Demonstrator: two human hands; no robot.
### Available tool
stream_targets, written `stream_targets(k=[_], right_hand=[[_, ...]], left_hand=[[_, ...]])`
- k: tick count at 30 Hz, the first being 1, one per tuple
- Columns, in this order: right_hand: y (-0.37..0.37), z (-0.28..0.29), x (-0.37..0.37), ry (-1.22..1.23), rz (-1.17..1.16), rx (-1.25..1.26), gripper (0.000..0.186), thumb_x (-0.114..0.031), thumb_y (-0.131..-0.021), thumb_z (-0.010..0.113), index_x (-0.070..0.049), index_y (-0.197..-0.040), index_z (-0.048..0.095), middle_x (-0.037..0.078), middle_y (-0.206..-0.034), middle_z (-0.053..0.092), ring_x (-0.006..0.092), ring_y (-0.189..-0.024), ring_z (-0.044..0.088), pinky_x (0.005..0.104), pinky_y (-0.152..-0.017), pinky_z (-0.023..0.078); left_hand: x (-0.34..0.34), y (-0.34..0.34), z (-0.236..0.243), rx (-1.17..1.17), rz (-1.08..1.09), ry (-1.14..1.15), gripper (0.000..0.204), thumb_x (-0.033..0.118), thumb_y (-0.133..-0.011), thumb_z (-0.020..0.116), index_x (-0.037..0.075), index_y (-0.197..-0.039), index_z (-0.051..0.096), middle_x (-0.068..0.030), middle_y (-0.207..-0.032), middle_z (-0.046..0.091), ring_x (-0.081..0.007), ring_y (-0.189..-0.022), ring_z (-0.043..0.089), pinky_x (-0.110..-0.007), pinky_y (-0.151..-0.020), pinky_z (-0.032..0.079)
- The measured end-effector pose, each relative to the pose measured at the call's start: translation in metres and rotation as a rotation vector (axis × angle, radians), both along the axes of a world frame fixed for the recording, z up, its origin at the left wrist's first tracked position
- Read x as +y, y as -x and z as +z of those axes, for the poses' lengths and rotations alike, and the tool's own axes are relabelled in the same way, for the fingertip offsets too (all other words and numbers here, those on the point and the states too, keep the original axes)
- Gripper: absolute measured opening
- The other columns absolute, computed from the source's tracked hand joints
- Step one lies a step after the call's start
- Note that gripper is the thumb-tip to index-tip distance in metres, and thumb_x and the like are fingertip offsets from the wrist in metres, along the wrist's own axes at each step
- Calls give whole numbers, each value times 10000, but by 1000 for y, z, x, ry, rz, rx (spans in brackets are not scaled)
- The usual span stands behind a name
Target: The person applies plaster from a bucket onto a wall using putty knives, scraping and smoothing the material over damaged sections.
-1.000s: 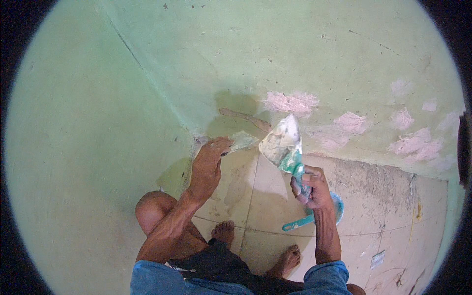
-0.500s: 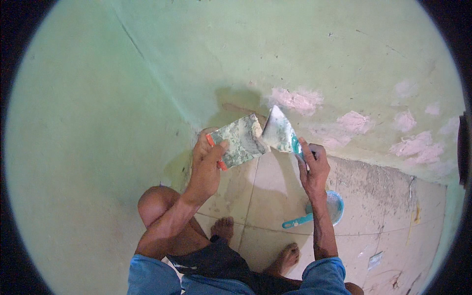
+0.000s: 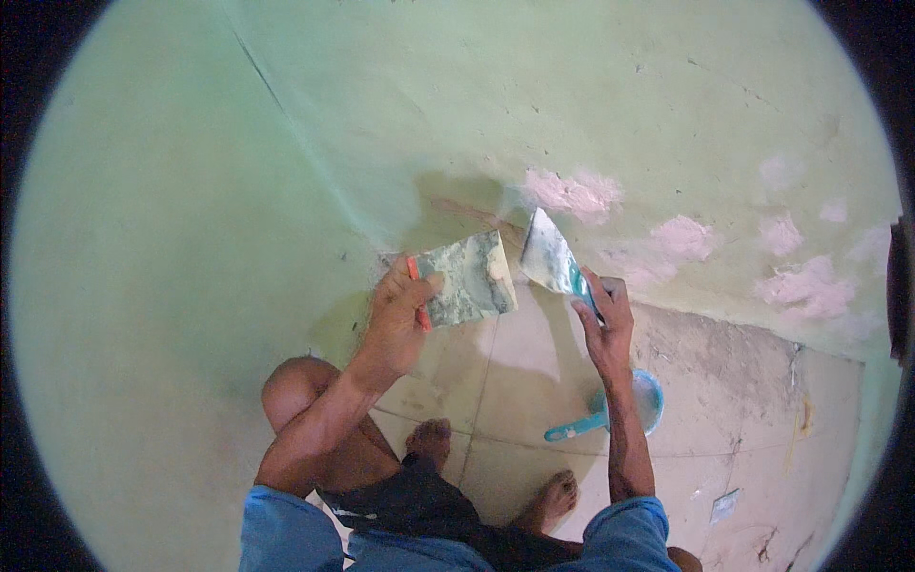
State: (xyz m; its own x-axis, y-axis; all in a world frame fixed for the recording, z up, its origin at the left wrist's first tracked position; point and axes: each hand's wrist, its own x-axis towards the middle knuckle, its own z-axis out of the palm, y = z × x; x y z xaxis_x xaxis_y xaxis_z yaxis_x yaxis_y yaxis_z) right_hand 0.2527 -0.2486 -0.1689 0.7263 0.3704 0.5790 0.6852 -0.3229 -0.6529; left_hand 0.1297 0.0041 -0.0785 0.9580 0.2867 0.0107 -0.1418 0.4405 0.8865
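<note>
My left hand (image 3: 393, 303) is closed on a wide putty knife (image 3: 467, 278) with a red-orange edge grip; its flat blade is smeared with grey and pale filler. In my right hand (image 3: 608, 319) is a putty knife with a teal handle (image 3: 579, 284) and a whitish, filler-coated blade (image 3: 546, 255), tip pointing up. A small gap separates the two blades. Behind them rises a green wall (image 3: 572, 105) with pink-white filler patches (image 3: 574, 194). Below my right forearm, partly hidden by it, a blue long-handled dipper (image 3: 648, 400) with pale stuff inside stands on the floor.
Beige floor tiles (image 3: 515, 419) carry dirt and scraped debris along the wall's foot. Another green wall (image 3: 162, 286) meets the first at a corner on the left. My bare feet (image 3: 553, 500) are on the tiles. A small wrapper-like scrap (image 3: 725, 505) lies at lower right.
The blades were touching or nearly so; now they are apart. The left putty knife has turned more level and dropped slightly. The right one has shifted slightly.
</note>
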Motion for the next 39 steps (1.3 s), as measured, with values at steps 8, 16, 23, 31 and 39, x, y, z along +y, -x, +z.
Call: stream_targets(k=[8, 16, 23, 31, 39], right_hand=[[-21, -18, -20, 117, 81, -28, 371, -65, -816, 672, -76, -1185, 638, 121, -963, 590, 267, -874, 584, 328, -787, 474], [8, 11, -4, -266, 553, 880, 360, -367, -876, 601, -9, -865, 645, -7, -677, 553, 77, -610, 481, 254, -549, 388], [-9, -17, -5, -368, 391, 1041, 401, -399, -901, 569, -19, -819, 670, 12, -596, 554, 81, -474, 457, 253, -427, 344], [-10, -20, 0, -205, 537, 894, 454, -456, -894, 541, -27, -809, 665, 4, -587, 539, 68, -472, 430, 262, -425, 327], [9, 29, -24, -411, 311, 993, 397, -423, -888, 600, -28, -879, 640, -16, -607, 498, 52, -471, 418, 214, -418, 310]], left_hand=[[0, -7, 2, -72, -3, 76, 265, 31, -891, 526, 1, -1154, 504, -69, -1086, 603, -147, -990, 607, -306, -918, 479], [12, -10, -17, -47, -28, 13, 288, 50, -897, 558, 9, -1172, 484, -80, -1083, 604, -140, -982, 601, -305, -884, 485], [8, -12, -11, -122, -47, -9, 322, 50, -896, 561, 20, -1200, 459, -82, -1091, 600, -152, -1016, 593, -316, -899, 479], [3, -13, -10, -66, -105, 15, 329, 55, -905, 550, 26, -1218, 453, -78, -1082, 602, -163, -1012, 597, -320, -911, 475], [13, -10, -7, -2, 238, -396, 291, 37, -910, 572, 26, -1171, 444, -61, -1021, 600, -130, -901, 594, -296, -805, 506]])
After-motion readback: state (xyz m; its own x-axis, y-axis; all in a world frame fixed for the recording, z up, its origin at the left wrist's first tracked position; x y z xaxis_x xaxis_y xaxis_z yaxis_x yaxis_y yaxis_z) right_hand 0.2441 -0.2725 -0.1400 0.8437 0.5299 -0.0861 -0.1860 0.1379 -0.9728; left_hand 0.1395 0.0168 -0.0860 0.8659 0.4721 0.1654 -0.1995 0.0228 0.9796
